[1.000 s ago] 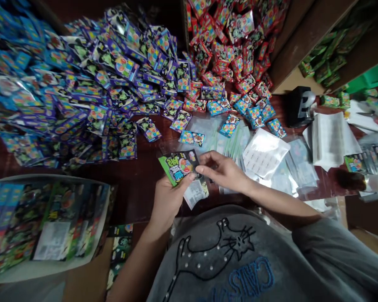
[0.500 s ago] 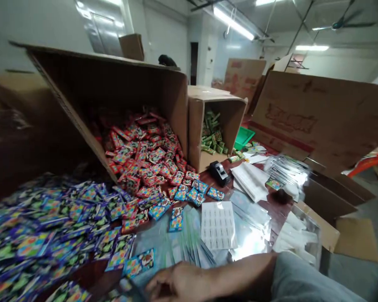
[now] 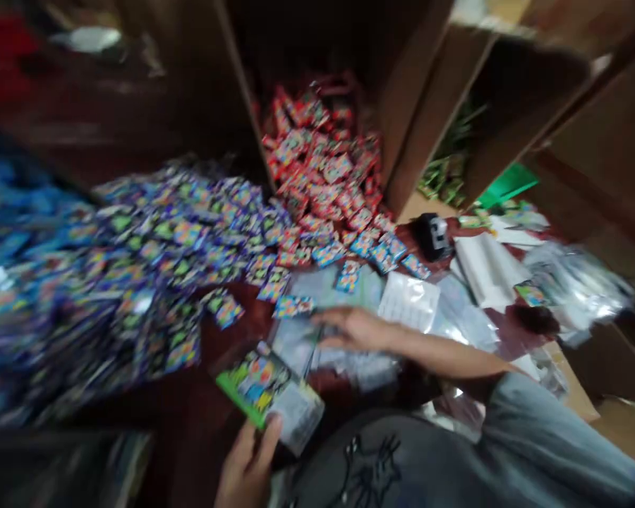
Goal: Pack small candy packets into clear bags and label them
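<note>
Near my body, my left hand (image 3: 251, 458) pinches a clear plastic pouch (image 3: 291, 406) by its lower edge. The pouch has a green strip and bright printed colours at one end; whether anything is inside is too blurred to tell. My right hand (image 3: 352, 328) reaches in from the right with fingers stretched out and parted, over flat clear plastic bags (image 3: 296, 346). I see nothing held in it. Just beyond its fingertips lies a blue candy packet (image 3: 293, 305). Another blue packet (image 3: 348, 276) rests on the bags farther back.
Purple packets (image 3: 164, 254) are heaped at left, with blue packets (image 3: 21, 219) behind. Red packets (image 3: 322, 169) spill from a cardboard box (image 3: 413, 99). A black tape dispenser (image 3: 431, 236), a sticker sheet (image 3: 410, 300), white paper (image 3: 490, 268) and a green tray (image 3: 508, 185) stand to the right.
The view has swung down and left. My left hand has come into sight with the pouch. My right hand, earlier low at the front edge, now extends over the bags with fingers apart.
</note>
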`<state>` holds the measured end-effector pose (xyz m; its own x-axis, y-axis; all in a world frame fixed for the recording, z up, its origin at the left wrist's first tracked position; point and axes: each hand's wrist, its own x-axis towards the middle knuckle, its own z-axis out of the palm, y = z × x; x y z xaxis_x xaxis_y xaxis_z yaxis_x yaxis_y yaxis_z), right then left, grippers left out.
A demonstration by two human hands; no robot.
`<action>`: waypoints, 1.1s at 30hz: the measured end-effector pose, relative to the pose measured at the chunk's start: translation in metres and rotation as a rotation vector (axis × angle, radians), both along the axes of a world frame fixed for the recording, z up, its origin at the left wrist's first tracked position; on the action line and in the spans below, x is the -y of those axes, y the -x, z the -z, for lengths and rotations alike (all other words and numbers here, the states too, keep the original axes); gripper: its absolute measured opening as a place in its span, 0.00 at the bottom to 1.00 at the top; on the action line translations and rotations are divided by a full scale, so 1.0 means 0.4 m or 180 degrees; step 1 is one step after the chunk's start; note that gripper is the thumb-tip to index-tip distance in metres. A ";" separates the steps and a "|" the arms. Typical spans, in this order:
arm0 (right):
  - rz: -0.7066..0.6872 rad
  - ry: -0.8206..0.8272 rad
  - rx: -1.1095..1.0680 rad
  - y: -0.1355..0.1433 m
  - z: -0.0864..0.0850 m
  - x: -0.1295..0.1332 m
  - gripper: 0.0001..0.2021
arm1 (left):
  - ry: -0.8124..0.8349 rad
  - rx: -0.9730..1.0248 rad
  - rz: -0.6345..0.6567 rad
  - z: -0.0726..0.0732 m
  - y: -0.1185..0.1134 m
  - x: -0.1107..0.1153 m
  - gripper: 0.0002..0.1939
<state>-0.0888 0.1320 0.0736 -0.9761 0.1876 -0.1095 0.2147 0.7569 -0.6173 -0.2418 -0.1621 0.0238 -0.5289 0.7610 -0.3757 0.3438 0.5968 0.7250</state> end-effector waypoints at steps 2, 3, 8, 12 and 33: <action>-0.0268 0.0045 -0.0124 0.038 -0.002 -0.087 0.36 | 0.0216 -0.0055 -0.0300 0.005 0.010 0.062 0.29; -0.0549 -0.0177 -0.0070 0.064 0.001 -0.123 0.41 | 0.0305 -0.0298 -0.0466 -0.003 0.024 0.086 0.31; -0.1634 -0.0782 0.0333 0.209 0.019 -0.178 0.49 | -0.0146 -0.1989 -0.0137 -0.089 0.160 0.024 0.26; -0.1977 -0.1118 0.0348 0.290 0.012 -0.144 0.45 | -0.0369 -0.2429 0.0712 -0.111 0.302 -0.204 0.28; 0.0753 -0.1518 0.0309 0.209 -0.019 -0.441 0.27 | -0.1347 -0.1371 0.0340 -0.045 -0.006 -0.284 0.27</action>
